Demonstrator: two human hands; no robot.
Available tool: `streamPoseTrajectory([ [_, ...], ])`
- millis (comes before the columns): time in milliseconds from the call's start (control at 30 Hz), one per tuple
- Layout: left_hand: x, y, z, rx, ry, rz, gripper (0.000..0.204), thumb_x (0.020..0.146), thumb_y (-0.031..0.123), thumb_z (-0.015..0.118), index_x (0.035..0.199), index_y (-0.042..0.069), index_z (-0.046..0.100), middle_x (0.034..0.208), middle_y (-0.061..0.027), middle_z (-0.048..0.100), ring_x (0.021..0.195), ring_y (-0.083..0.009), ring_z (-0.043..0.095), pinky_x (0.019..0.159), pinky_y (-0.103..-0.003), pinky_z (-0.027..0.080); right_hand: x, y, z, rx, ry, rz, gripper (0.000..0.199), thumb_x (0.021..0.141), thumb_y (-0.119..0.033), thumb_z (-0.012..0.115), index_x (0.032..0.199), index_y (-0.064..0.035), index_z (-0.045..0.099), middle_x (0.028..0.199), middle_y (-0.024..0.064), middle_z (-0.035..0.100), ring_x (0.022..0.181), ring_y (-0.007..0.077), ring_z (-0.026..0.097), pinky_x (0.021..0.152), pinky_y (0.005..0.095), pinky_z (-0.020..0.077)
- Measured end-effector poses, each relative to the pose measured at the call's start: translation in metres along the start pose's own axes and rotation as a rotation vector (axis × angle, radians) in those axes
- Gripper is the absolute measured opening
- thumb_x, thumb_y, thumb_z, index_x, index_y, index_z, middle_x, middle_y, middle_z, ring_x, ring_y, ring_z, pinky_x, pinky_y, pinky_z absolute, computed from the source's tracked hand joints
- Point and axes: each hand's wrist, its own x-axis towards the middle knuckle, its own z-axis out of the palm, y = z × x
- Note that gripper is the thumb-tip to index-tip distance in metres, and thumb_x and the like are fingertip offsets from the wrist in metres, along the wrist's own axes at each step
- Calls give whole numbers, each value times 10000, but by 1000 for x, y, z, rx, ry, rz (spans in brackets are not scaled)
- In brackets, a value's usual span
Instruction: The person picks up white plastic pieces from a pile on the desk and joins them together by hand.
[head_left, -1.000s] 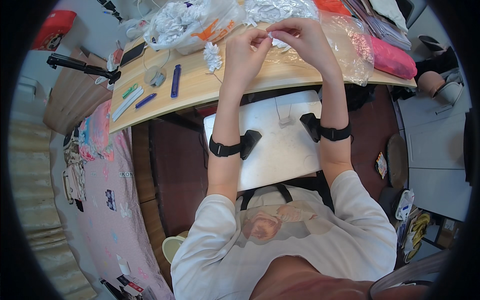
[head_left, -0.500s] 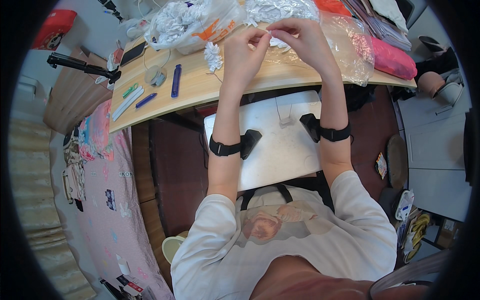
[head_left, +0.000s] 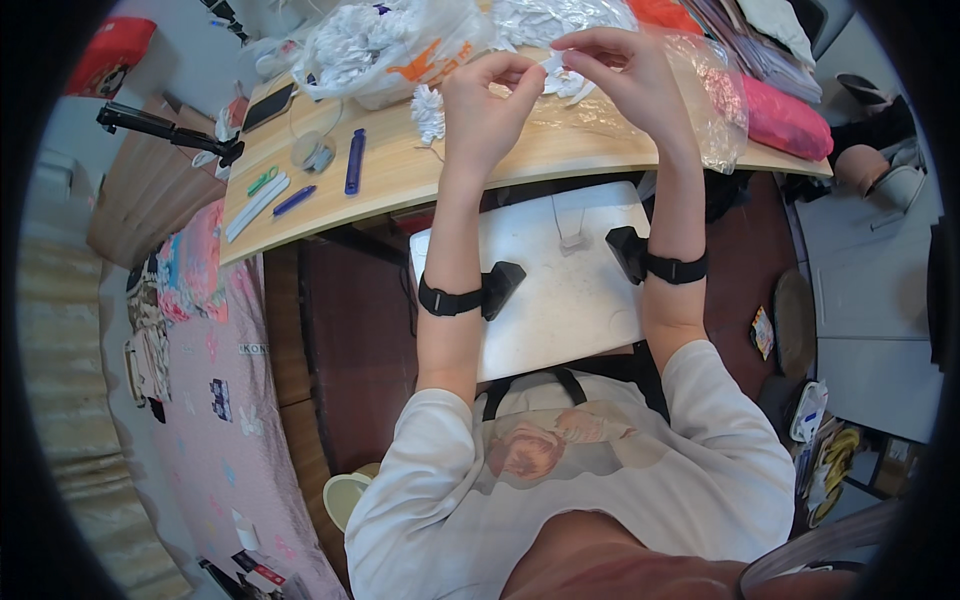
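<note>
Above the far part of the wooden table, my left hand [head_left: 490, 110] and my right hand [head_left: 632, 85] face each other, a small gap between their fingertips. A small white petal-like piece [head_left: 552, 63] sits between them, pinched by my right thumb and finger. My left thumb and forefinger are closed at its other edge; whether they grip it or a fine thread is too small to tell. Beside my left wrist lies a ruffled white flower [head_left: 428, 113] with a thin stem. More white pieces [head_left: 570, 85] show under my right hand.
A plastic bag [head_left: 375, 55] full of white ruffled pieces stands at the back. Clear film [head_left: 700, 110] and a pink roll [head_left: 787, 117] lie to the right. Leftward are a spool [head_left: 313, 152], blue pens [head_left: 354, 162], green scissors [head_left: 263, 180] and a phone [head_left: 269, 107].
My right hand has moved slightly right and away from my left hand, so the white piece now shows between them. My left hand has barely moved.
</note>
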Motion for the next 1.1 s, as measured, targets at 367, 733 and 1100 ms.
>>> streamPoseTrajectory([
  [367,0,27,-3,-8,13,-167,152,822,111,603,801,-34,646,746,-57,660,702,-103,627,675,-224,477,2,-3,-4,148,-127,83,200,846,-142,634,999,-24,687,898,63,681,826,118,631,741,241,493],
  [733,-20,15,-39,50,78,-183,156,820,102,598,783,-47,624,698,-28,619,686,-88,589,662,-218,463,8,-17,30,73,-305,78,193,829,-132,658,959,10,679,856,51,672,811,107,621,751,239,490],
  [1100,-20,24,-46,43,-93,-159,157,823,108,597,810,-38,653,729,-42,649,699,-93,610,662,-221,460,0,-32,23,37,-221,140,186,788,-117,674,923,8,697,817,89,677,767,145,638,718,254,503],
])
